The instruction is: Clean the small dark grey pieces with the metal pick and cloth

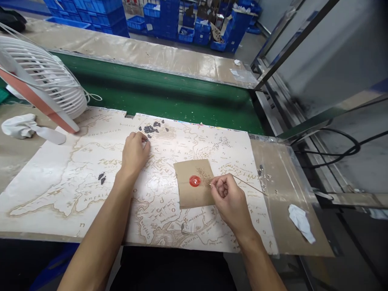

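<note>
My left hand (135,151) rests on the printed map sheet (103,157), fingers curled together beside a cluster of small dark pieces (149,129). Whatever its fingertips may hold is hidden. In a pinch, my right hand (227,196) grips a thin brown stick (250,185), whose long end slants back to the right. Its fingertips are at the right edge of a square of brown cardboard (189,199). A glossy red blob (195,180) lies on that cardboard, with many tiny brown specks (204,176) next to it.
A white fan (57,76) stands at the left near a white bottle (50,134) and a crumpled cloth (20,125). Another white cloth (301,222) lies at the right. Tiny clear bits (224,141) are scattered on the map. Behind runs a green conveyor belt (169,95).
</note>
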{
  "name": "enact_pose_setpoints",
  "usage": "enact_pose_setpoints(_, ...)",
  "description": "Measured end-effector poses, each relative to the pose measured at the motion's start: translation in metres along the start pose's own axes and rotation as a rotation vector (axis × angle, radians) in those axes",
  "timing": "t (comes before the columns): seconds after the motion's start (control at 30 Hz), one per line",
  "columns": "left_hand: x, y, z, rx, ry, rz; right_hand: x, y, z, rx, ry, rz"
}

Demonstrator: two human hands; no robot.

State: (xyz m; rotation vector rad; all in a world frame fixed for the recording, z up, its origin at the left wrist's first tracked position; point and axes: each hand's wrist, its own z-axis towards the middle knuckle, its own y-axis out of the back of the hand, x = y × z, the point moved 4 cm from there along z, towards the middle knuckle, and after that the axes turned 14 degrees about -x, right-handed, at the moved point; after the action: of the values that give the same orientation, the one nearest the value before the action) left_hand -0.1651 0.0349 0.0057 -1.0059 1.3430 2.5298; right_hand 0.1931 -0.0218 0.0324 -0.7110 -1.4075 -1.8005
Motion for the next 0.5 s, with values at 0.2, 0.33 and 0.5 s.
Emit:
enact_pose_setpoints(0.2, -0.005, 0.008, -0.020, 0.117, 0.025, -0.044, -0.011, -0.013, -0.014, 0.072, -0.023, -0.017)
enact_pose_setpoints(0.33, -0.013, 0.015, -0.047, 0.201, 0.019, -0.090, -0.009, -0.019, -0.013, 0.063, 0.024, -0.037)
enact_pose_setpoints(0.5, -0.025, 0.029, -0.087, 0.171, -0.014, -0.107, -0.009, -0.010, -0.015, 0.018, -0.065, 0.027)
